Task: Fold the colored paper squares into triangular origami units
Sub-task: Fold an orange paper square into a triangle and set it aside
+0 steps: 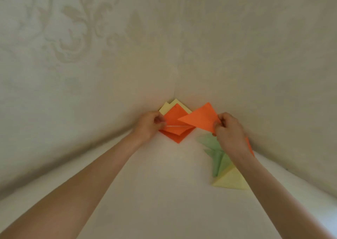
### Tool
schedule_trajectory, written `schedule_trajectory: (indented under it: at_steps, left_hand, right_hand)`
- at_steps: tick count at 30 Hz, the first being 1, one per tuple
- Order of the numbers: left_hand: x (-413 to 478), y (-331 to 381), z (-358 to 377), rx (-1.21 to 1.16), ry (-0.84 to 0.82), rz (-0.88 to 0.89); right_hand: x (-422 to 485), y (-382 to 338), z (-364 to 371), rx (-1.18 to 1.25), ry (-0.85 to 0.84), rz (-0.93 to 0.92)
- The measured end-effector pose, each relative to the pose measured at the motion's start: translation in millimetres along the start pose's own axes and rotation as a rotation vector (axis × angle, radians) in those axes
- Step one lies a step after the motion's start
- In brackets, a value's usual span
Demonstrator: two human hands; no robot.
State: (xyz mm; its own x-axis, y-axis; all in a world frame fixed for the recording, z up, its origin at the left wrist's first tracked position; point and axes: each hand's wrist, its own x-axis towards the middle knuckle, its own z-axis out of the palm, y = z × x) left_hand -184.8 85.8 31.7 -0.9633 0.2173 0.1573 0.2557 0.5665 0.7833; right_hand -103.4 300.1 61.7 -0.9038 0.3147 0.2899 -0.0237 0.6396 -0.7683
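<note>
Right hand (pixel 229 131) pinches a folded orange triangle (pixel 200 117) by its corner, lifted just right of the stack (pixel 177 103), I'd guess to carry it off to the finished pile. Left hand (pixel 149 125) pinches the edge of the top orange sheet (pixel 173 118) on the stack, probably peeling off the next one.

Count: one triangle in hand, one yellow unit (pixel 231 181) and two or three green units (pixel 213 144) near-right of the stack, plus an orange sliver (pixel 250 146) behind the right wrist. The stack shows two yellow edges under the orange; I can't count the orange sheets.
</note>
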Motion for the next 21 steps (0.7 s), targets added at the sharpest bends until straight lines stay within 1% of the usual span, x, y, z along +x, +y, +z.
schedule_trajectory:
  at_steps: [2, 3, 5, 7, 9, 11, 12, 13, 15, 17, 19, 21]
  left_hand:
    - [9, -6, 10, 0.091, -0.121, -0.013]
    - [13, -6, 13, 0.129, -0.154, -0.023]
    - [17, -2, 14, 0.202, -0.192, -0.051]
    - [16, 7, 11, 0.285, -0.264, -0.110]
    - [11, 17, 6, 0.323, -0.334, -0.167]
    - [-1, 25, -1, 0.314, -0.341, -0.213]
    - [-8, 27, -5, 0.236, -0.314, -0.245]
    - [-16, 26, -8, 0.088, -0.285, -0.292]
    - [-31, 22, -12, -0.332, -0.235, -0.409]
    - [-48, 17, -9, -0.695, -0.183, -0.476]
    - [-60, 14, -2, -0.905, -0.121, -0.482]
    - [-65, 14, 4, -1.003, -0.057, -0.470]
  right_hand:
    - [4, 4, -1, -0.010, 0.017, 0.001]
    - [5, 6, 0, 0.005, 0.019, 0.004]
    - [4, 8, 0, 0.030, 0.020, 0.003]
    - [1, 9, 0, 0.063, 0.019, -0.001]
    - [-2, 8, -1, 0.098, 0.024, -0.015]
    - [-7, 3, -4, 0.167, 0.034, -0.029]
    - [-9, -2, -8, 0.225, 0.046, -0.031]
    - [-10, -7, -12, 0.302, 0.061, -0.017]
    - [-16, -16, -20, 0.524, 0.055, 0.065]
    - [-25, -23, -24, 0.749, -0.036, 0.172]
    - [-38, -25, -21, 0.795, -0.148, 0.229]
    - [-50, -25, -11, 0.759, -0.192, 0.264]
